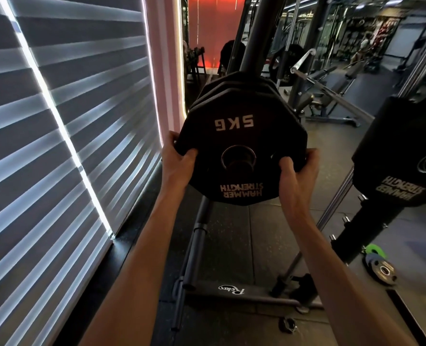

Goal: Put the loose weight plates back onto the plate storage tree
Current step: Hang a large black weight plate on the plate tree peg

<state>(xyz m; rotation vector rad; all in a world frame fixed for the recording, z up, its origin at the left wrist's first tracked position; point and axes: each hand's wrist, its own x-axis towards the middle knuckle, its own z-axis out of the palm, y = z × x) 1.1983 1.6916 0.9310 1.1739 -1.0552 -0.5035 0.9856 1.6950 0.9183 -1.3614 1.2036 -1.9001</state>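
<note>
At storage tree [250,53]: 5KG plate [241,146] upright, face toward camera, lettering inverted; left hand [175,162], right hand [298,168] fingers gripping rim.

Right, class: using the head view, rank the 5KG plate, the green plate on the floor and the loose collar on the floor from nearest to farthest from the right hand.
1. 5KG plate: gripped by the right hand.
2. Green plate: floor, lower right.
3. Loose collar: floor, bottom, farthest.

2 bare forearms; the left hand [179,161] and right hand [298,168] apparently wear no rings or gloves.
</note>
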